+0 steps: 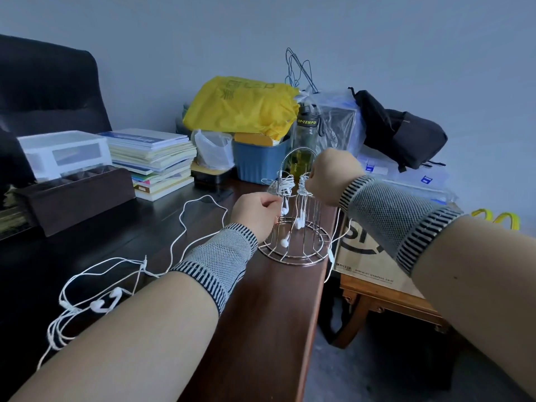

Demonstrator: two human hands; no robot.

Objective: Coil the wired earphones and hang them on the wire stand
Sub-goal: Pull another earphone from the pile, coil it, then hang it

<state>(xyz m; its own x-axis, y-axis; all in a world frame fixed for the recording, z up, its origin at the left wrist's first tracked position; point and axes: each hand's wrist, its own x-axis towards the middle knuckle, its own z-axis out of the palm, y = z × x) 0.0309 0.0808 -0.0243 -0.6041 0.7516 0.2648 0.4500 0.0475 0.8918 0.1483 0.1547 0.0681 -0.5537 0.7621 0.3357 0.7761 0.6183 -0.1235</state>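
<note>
Fingers (pixel 272 201) of the left hand (pixel 255 213) are curled and pinch a white cord at the left side of the wire stand (pixel 293 250), with earbuds dangling just below the fingertips. Over at the right hand (pixel 330 177), the fingers are curled too, closed on a coiled bundle of earphones (pixel 303 184) at the upper ring of the stand. A second coiled bundle (pixel 285 181) hangs on the stand between the two hands, under its arched top. From the right-hand bundle a loose cord (pixel 338 230) drops down past the bench edge.

Both wrists wear grey knit bands with striped ends. The stand sits upright on the dark wooden bench (pixel 261 314), close to its right edge. Another pair of earphones (pixel 101 303) lies uncoiled on the bench to the near left, its cord looping away towards the back.

Behind the stand are a clear bottle (pixel 306 134), a blue tub (pixel 261 163) and a yellow plastic bag (pixel 243 105). A stack of books (pixel 153 161) and a white drawer box (pixel 63 152) stand to the left, and a black bag (pixel 403 134) lies to the right. A cardboard box (pixel 368 265) rests on a low wooden table beside the bench.
</note>
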